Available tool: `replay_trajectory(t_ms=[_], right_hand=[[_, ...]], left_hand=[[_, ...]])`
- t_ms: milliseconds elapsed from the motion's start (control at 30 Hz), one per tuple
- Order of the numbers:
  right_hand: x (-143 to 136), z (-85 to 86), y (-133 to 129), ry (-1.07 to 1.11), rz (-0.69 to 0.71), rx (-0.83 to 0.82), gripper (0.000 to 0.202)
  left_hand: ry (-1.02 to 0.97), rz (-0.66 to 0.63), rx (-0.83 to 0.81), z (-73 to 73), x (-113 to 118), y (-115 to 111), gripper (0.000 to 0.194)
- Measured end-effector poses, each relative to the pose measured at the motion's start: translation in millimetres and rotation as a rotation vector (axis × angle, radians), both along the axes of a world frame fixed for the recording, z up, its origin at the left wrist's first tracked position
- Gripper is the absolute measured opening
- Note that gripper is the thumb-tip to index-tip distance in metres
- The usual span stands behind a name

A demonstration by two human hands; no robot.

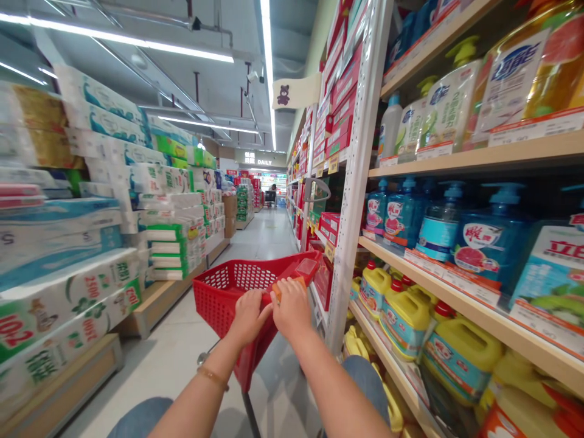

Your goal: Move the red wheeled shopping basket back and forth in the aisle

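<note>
A red plastic shopping cart (230, 274) with perforated sides stands in front of me, angled toward the right-hand shelves. My left hand (249, 316) is closed around the near side of its handle, a bracelet on that wrist. Close beside it, my right hand (291, 307) is wrapped over the handle too, with an orange patch showing past its fingers. The thumbs nearly meet. What I see of the basket's inside is bare red plastic; the rest is hidden by the rim and my hands.
Stacked paper packs (159, 176) line the left on low wooden platforms (137, 313). At right, a white shelf post (360, 152) stands close to the cart, beside shelves of blue pump bottles (481, 234) and yellow jugs (463, 353). The floor (255, 231) runs far ahead toward a distant person.
</note>
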State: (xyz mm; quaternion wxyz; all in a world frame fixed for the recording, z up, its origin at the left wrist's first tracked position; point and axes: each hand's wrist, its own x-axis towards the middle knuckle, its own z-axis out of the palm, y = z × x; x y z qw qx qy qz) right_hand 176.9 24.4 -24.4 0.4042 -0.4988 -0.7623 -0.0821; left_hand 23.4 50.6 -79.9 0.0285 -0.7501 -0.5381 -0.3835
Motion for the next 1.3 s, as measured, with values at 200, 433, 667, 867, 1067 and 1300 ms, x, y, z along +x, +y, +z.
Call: replay_trajectory(t_ms=[200,433,667,867,1067,1300], right_hand=[[18,3.7,-4,-0.079,0.069,0.036,0.032],[18,6.9,-2,-0.078,-0.102,-0.011,0.029],[12,-5.3,-6,-0.209,0.050,0.055,0.040],[38,-0.7,3,-0.074,-0.118,0.035,0.030],[18,-24.7,8,-0.184,0.015,0.041,0.039],[47,-27.0,18,-0.111,-0.037,0.065,0.039]], left_hand=[[0.028,-0.022,-0.058,-3.1,-14,1,0.035],[0.046,0.064,-0.081,-8.4,5,8,0.037],[0.129,0.035,-0.083,-14.7,-11,11,0.035],[0.156,0.119,-0.112,-22.8,-9,17,0.037],[0.157,0.057,-0.154,-25.3,-1,15,0.038],[0.192,0.133,-0.233,-41.9,-44,10,0.035]])
